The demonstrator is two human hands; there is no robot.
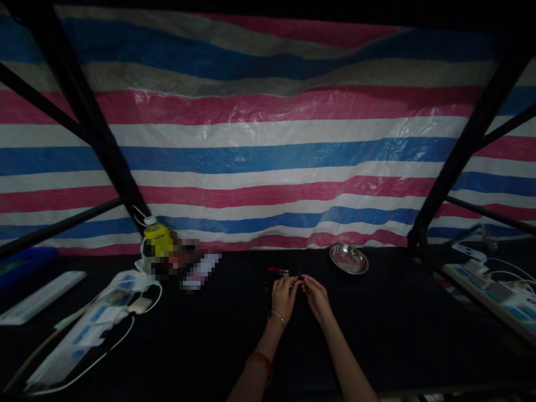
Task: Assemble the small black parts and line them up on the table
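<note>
Close together over the black table, my left hand [285, 296] and my right hand [315, 296] meet at their fingertips. Between them they pinch a small dark piece [300, 277], too small and dim to name. A silver bangle circles the left wrist, and a reddish band sits further up that forearm. Just beyond the left fingers lies a small red and silver item [277, 271], its kind unclear. Some dark bits next to it barely show against the tabletop. A round shiny metal dish [349, 258] stands behind and to the right of my right hand.
On the left are a white power strip [87, 329] with plugs and cables, a yellow bottle [159, 237] and a blurred-out flat item [201, 271]. Another power strip [494, 296] lies at the right. Black frame posts flank the table before a striped plastic sheet [276, 151].
</note>
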